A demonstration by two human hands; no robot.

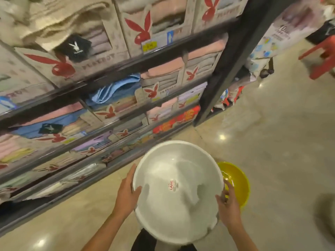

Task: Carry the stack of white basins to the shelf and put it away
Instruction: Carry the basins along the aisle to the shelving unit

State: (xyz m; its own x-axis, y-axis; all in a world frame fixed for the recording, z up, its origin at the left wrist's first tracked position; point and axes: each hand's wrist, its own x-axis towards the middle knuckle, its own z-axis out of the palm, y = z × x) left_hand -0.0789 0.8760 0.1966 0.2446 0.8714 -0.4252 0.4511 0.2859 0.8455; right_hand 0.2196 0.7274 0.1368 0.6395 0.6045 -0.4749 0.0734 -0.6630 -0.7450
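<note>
The left hand holds the left side of the rim of the stack of white basins, with the thumb laid over the edge into the bowl and the other fingers hidden under it. The right hand holds the opposite side of the rim in the same way; its fingers curl on the edge. So both grips are closed on the stack, one at each side, and the stack hangs between them in front of the body, above the floor, with the open mouth up. Only the top basin shows fully, with a small label in its bottom; how many basins sit under it I cannot tell.

I judge that the step in hand is the carrying. To do it well, the two hands should stay opposite each other, so that the weight is shared, and the rim should stay level, so that the nested basins do not slide apart.

Just beside the right hand, lower and behind the stack, there is a yellow basin; I cannot tell whether it touches the white one. On the left stands a dark shelf full of boxed towels. I see no free place for basins in it, so the right shelf is probably further on.
</note>
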